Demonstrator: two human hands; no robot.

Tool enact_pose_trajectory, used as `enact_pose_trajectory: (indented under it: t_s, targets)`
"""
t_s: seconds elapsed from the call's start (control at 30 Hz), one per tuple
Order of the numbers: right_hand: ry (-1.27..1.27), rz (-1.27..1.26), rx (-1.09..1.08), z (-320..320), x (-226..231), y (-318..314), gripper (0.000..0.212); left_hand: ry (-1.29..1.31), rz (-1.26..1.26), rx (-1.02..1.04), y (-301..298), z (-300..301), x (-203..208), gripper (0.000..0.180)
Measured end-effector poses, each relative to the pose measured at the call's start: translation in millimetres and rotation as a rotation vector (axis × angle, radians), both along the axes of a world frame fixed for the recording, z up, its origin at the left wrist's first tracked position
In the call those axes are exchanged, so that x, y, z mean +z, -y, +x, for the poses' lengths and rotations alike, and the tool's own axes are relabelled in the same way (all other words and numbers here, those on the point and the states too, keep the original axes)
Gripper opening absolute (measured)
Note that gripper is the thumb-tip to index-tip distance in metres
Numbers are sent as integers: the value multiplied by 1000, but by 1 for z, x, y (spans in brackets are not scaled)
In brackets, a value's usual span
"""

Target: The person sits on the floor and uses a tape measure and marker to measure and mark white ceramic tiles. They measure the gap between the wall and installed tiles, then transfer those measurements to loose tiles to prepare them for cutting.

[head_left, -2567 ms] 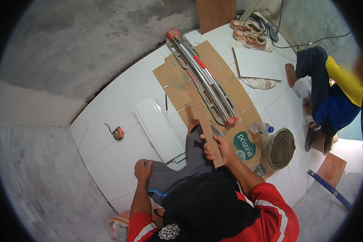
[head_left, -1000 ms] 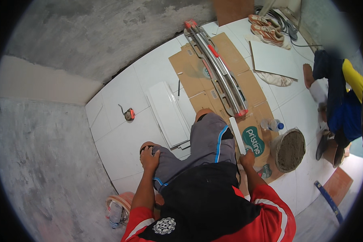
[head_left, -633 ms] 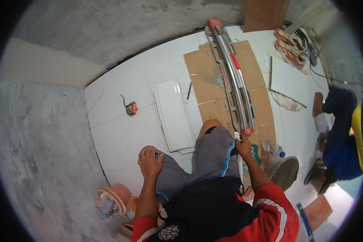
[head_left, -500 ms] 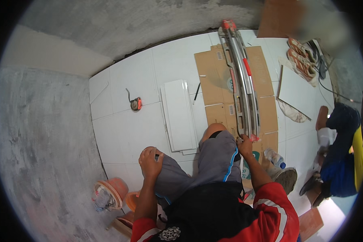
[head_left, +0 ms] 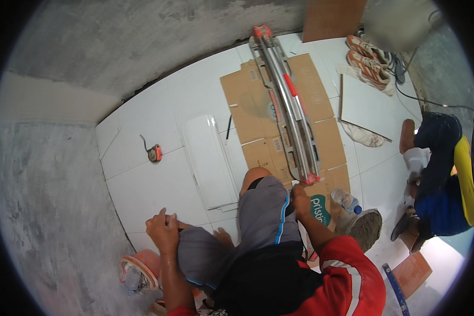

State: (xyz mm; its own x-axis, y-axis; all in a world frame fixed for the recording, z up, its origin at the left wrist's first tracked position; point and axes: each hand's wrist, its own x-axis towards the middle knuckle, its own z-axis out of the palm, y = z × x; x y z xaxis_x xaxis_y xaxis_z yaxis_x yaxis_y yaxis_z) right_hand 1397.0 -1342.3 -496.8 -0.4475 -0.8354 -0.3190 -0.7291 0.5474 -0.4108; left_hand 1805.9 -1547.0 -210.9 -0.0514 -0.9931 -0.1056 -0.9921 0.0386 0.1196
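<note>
1. Head view, looking down: a tile cutter (head_left: 293, 129) with metal rails and red ends lies lengthwise on a flattened cardboard sheet (head_left: 317, 79), its far end reaching past the sheet's far edge.
2. The person's right hand (head_left: 301, 201) is at the cutter's near end, fingers bent; whether it grips the cutter or pinches something small cannot be told.
3. The left hand (head_left: 164, 230) is beside the left knee, loosely curled with fingers partly apart, nothing seen in it.
4. On the floor (head_left: 152, 203), white tiles (head_left: 211, 163) lie stacked near the cardboard's left edge, and a tape measure (head_left: 154, 153) sits farther left.
5. Near the cardboard's right edge are a clear bottle (head_left: 346, 201) and, closer to the person, a bucket of grey mortar (head_left: 366, 231).
6. Toward the floor's right edge is a co-worker (head_left: 441, 179) in dark trousers; shoes (head_left: 368, 66) lie by its far right corner.
</note>
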Motion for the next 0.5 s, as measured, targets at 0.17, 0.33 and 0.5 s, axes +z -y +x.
enact_pose_trajectory:
  t_s: [0.17, 0.33, 0.5]
  targets:
    - [65, 229, -15, 19, -10, -3, 56, -225, 80, -72, 33, -12, 49, 43]
    - [64, 251, -26, 18, -18, 10, 76, -244, 130, -364, 73, 11, 50, 52]
    - [182, 280, -61, -2, 29, 13, 64, -51, 366, -587, 111, -61, 75, 59]
